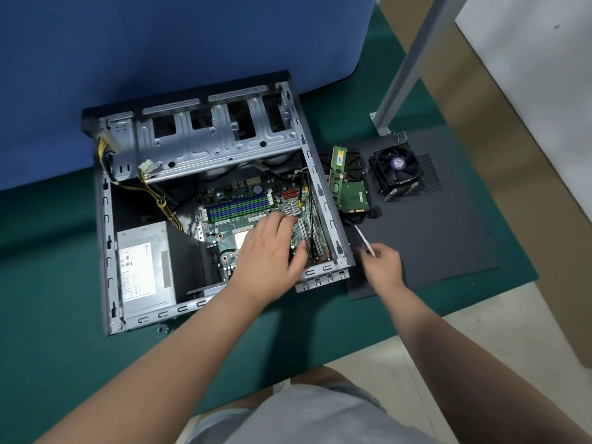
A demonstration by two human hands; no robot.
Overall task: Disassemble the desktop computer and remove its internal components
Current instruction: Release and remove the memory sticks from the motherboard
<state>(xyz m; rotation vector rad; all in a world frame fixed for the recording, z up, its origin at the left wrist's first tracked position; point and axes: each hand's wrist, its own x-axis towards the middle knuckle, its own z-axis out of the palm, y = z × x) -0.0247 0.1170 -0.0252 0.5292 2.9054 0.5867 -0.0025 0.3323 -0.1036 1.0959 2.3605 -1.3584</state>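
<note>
you've got a green mat (64, 283) covering the floor, with bare pale tile (474, 318) past its near right edge. blue partition panel (160, 43) stands along the back. grey metal post (413, 59) leans up on the right, its base plate (381, 126) on the mat. brown cardboard (499, 129) lies flat beside a white wall (544, 59).

We see a silver-grey computer case (205, 149) with a black front edge. Inside it, the motherboard (243, 216) is green with blue and green slot stripes; left of that lie yellow and black cables (160, 200) and a grey power supply (145, 267) with a white label. Right of the case, a black side panel (442, 238) with a dotted vent pattern carries green boards (350, 190) and a black fan (395, 166) with a purple hub. The mat (57, 283) beneath is dark green.
</note>
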